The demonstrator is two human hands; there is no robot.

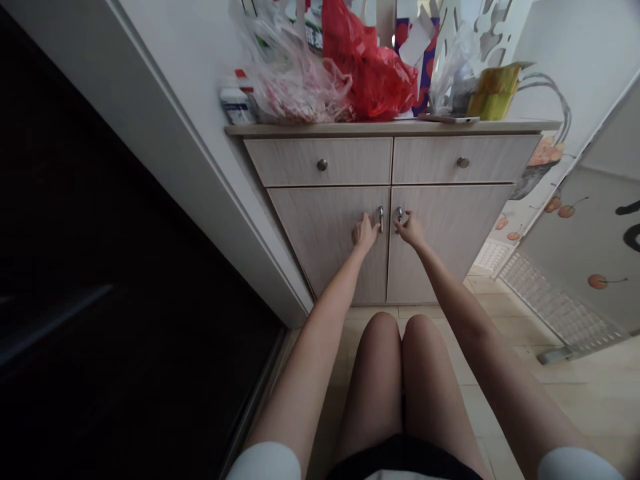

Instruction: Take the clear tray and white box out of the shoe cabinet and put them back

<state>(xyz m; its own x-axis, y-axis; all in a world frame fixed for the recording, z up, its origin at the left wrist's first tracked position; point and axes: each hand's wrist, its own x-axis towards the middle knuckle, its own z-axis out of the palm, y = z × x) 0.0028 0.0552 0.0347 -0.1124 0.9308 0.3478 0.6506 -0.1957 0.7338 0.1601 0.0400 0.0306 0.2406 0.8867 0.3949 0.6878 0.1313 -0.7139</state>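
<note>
Judged as reaching stage at closed cabinet (320, 240). Noted left hand (367, 233) loosely spread, holding nothing, beside left handle (381, 219); right hand (411, 231) curled at right handle (400, 213). Cannot tell whether grasping with the latter. Calls next for secure finger contact on both handles.

Only a narrow gap separates the left hand (367, 233) from the right hand (411, 231).
The 2 handles (381, 220) take up room between them, and the cabinet doors (450, 227) block any pass forward. Above and outward, 2 drawer knobs (322, 165) jut out. Nearer the person than the hands, there is room between the forearms (334, 303) down to the knees (383, 328).
</note>
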